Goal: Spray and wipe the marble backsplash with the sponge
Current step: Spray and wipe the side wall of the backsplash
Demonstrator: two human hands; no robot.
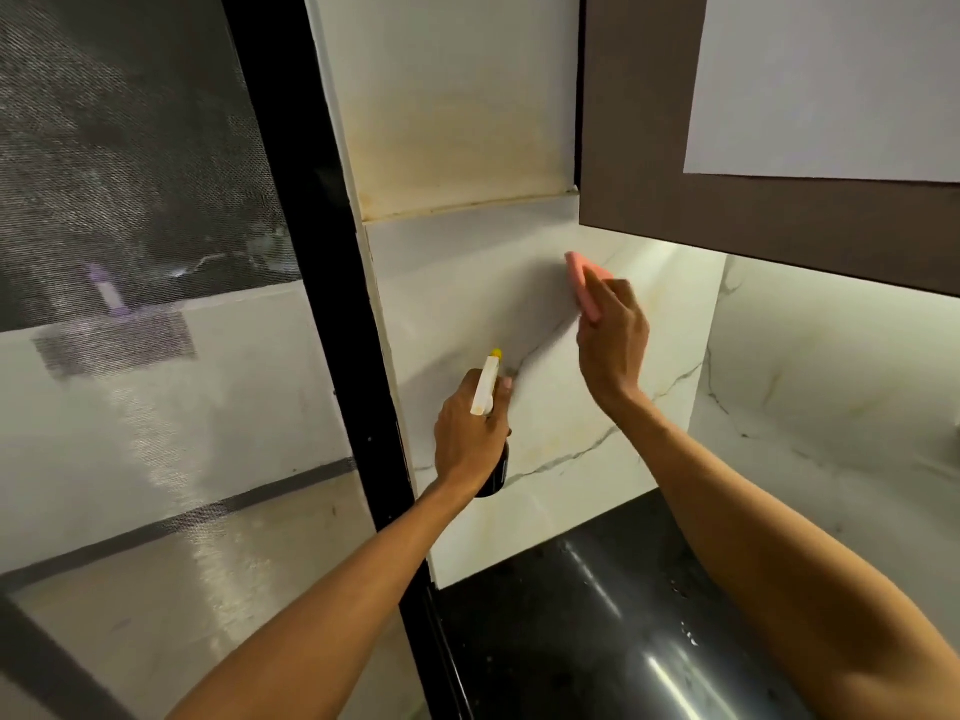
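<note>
The white marble backsplash (467, 304) with grey veins fills the middle of the view. My right hand (615, 340) presses a pink sponge (579, 283) flat against the marble, just below the upper cabinet. My left hand (470, 433) grips a spray bottle (488, 387) with a white trigger head and a yellow nozzle tip, held close to the marble lower left of the sponge. The bottle's dark body shows below my fist.
A dark brown upper cabinet (727, 215) hangs at the top right, right above the sponge. A glossy black countertop (597, 615) lies below with water drops on it. A black window frame (332, 283) with mesh screen borders the marble on the left. The wall above the marble is stained yellow.
</note>
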